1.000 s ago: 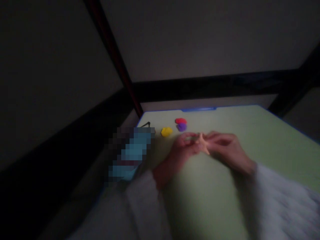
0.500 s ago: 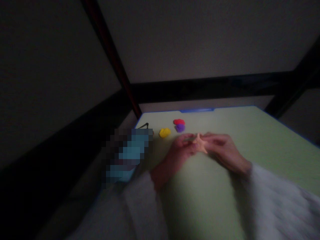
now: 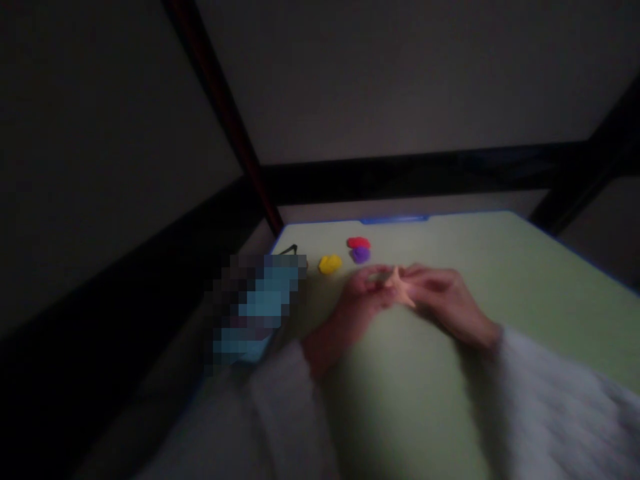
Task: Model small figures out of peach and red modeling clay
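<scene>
A pale orange star shape (image 3: 399, 289), which looks like modelling clay, is held above the pale green tabletop (image 3: 410, 387). My left hand (image 3: 364, 297) pinches it from the left, thumb in front and fingers behind. From the right, my right hand (image 3: 443, 293) grips it with thumb and fingertips. One point of the star sticks up and another slants down to the right; the fingers cover part of its sides. Beyond my left hand lie a yellow lump (image 3: 330, 264), a purple lump (image 3: 361, 255) and a red lump (image 3: 359, 243), the last two touching.
A light blue thing (image 3: 265, 300), blurred into blocks, lies at the table's left edge, with a thin dark loop (image 3: 290, 250) at its far end. The table has a blue rim and a blue strip (image 3: 395, 219) at the far edge. Dark walls stand behind.
Hardly anything differs. Both hands keep hold of the star in the same place, with only slight finger movement; the lumps on the table stay put.
</scene>
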The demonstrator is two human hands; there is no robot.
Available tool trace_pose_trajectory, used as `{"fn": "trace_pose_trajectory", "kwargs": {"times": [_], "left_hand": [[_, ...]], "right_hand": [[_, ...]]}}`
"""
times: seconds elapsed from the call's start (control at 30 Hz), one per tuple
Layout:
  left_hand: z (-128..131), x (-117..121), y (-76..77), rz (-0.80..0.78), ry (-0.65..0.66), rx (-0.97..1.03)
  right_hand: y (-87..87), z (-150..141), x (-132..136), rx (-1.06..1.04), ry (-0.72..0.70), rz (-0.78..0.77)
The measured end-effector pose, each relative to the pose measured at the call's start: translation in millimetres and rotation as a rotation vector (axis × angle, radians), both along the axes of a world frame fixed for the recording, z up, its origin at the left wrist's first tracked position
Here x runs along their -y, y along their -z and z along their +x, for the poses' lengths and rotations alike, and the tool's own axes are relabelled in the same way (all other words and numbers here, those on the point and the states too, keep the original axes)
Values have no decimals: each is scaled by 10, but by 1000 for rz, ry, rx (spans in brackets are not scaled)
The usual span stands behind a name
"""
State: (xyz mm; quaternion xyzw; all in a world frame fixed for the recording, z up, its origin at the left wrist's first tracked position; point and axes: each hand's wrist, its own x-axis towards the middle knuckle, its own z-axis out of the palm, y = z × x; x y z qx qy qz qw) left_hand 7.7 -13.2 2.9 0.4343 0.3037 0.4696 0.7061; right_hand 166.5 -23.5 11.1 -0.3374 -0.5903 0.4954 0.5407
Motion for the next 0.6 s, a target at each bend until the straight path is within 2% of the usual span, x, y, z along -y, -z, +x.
{"fn": "trace_pose_trajectory", "kwargs": {"times": [0.3,0.5,0.6], "left_hand": [[19,-9,-1,-42,-24,41],[30,3,-29,-124,-36,45],[21,1,-10,-96,-5,41]], "right_hand": [[-17,-29,0,21,36,-10],[-13,-21,-5,52,58,-3],[-23,-22,7,61,52,-5]]}}
